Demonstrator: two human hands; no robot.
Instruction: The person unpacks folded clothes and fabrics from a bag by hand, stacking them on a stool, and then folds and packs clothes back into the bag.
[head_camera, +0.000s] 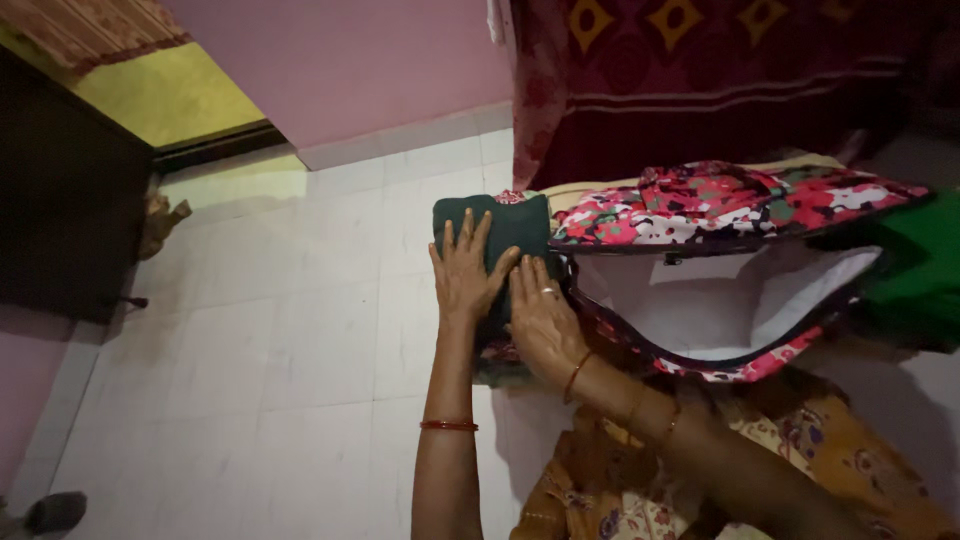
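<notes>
Both hands lie flat, fingers spread, on a folded dark green cloth (510, 225): left hand (465, 275), right hand (540, 320) (ringed) beside the open floral fabric bag (720, 205).

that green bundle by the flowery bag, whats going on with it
A person presses both hands flat on a folded dark green cloth at the end of a floral zip bag. The left hand lies on top of the cloth, fingers spread; the right hand rests beside it, against the bag's edge. The bag's flap is lifted, showing a white lining. Everything sits above a pale tiled floor, with a maroon patterned fabric hanging behind.
</notes>
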